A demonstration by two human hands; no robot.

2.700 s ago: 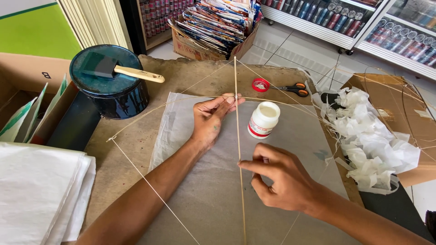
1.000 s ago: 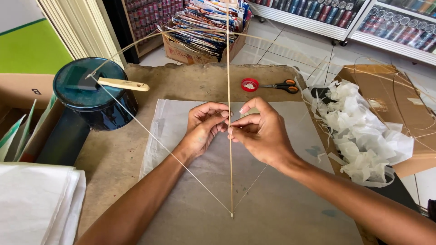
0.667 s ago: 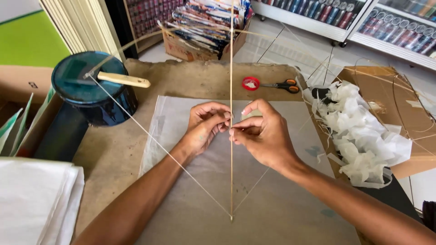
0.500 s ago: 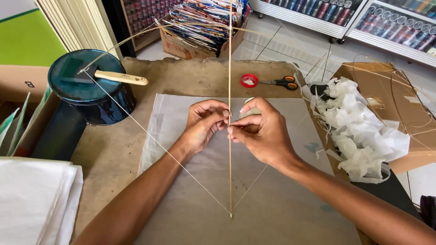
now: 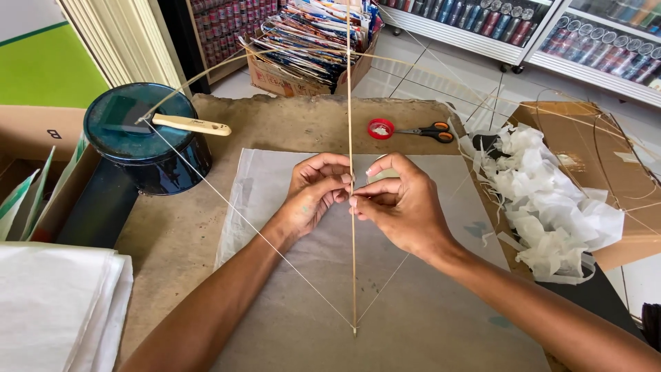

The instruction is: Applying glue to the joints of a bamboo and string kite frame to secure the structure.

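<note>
Compared with the view from nearly three seconds ago, the right hand (image 5: 403, 207) has come up from the lower part of the sheet to meet the left hand (image 5: 313, 193), and the small white jar that stood beside the stick is now hidden behind the hands. Both hands pinch the thin upright stick (image 5: 352, 227) at mid-height, fingertips closed on it, above the pale paper sheet (image 5: 413, 317) spread on the brown table (image 5: 172, 241). White string (image 5: 234, 210) runs from the stick's lower end out to a bowed cross stick (image 5: 206, 69). A dark blue round tin (image 5: 141, 145) with a brush (image 5: 186, 124) across its lid sits at left; red-and-black scissors (image 5: 420, 129) lie behind the hands; crumpled white paper scraps (image 5: 551, 207) pile at right. A cardboard box of colourful printed packets (image 5: 310, 41) stands beyond the table.
</note>
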